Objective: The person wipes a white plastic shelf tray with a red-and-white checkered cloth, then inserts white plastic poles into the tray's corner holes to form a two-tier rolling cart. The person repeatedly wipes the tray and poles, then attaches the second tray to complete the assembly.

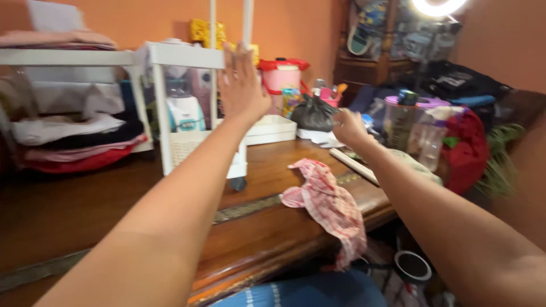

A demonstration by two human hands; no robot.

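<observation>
While the left hand is reaching, fingers spread, toward a white trolley at eleven o'clock, the blurred right hand is showing no readable grip.

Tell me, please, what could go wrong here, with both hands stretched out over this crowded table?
The left hand is raised at the white wheeled rack; a push might roll it along the table. The checked cloth hangs over the table's edge and could slide off if brushed by an arm. The right hand reaches among crowded things by the black bag and the clear jar, so something could get knocked over.
</observation>
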